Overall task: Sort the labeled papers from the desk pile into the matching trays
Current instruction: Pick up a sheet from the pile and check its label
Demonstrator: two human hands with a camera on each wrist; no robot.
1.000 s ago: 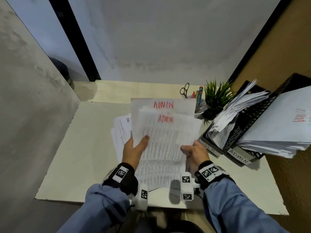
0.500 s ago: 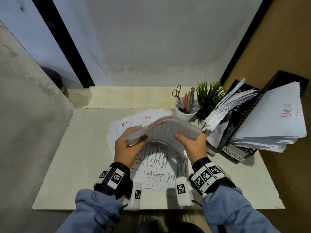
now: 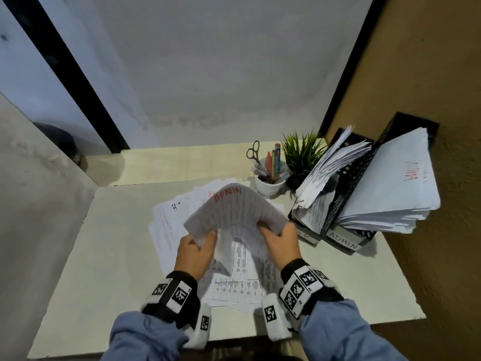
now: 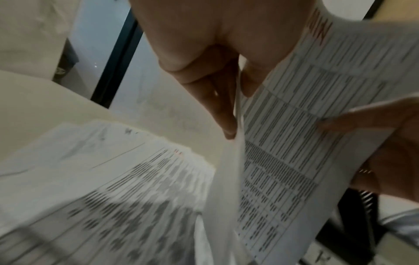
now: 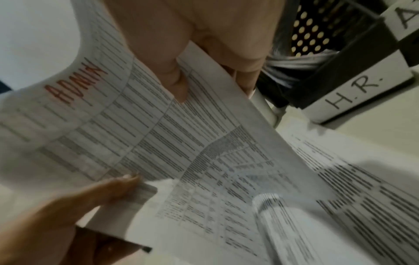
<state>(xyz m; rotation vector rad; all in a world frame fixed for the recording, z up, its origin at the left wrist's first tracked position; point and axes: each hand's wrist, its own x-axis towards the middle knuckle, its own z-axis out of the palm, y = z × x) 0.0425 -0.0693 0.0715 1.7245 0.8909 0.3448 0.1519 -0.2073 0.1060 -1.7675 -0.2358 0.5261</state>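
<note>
Both hands hold one thin sheaf of white printed sheets marked ADMIN in red (image 3: 234,212), bowed upward into an arch above the pale surface (image 3: 109,256). The left hand (image 3: 194,254) pinches the sheaf's left edge — thumb on the printed face, fingers (image 4: 217,100) curled behind it. The right hand (image 3: 279,244) grips the right edge the same way, its thumb pressed on the table of figures in the right wrist view. The red word sits at the far end of the arch, away from the person.

Under the sheaf lies the loose pile of printed white papers (image 3: 171,220), fanned across the middle of the surface. To the right stand two black perforated trays, tilted back against the tan wall — the tray labelled H.R. (image 5: 353,89) nearest the right hand, stuffed with ragged sheets, and the tray labelled ADMIN (image 3: 343,242) beyond it, bearing a thick white stack. Behind the pile stand a white cup of pens and scissors (image 3: 269,185) and a small green spiky plant (image 3: 303,152).
</note>
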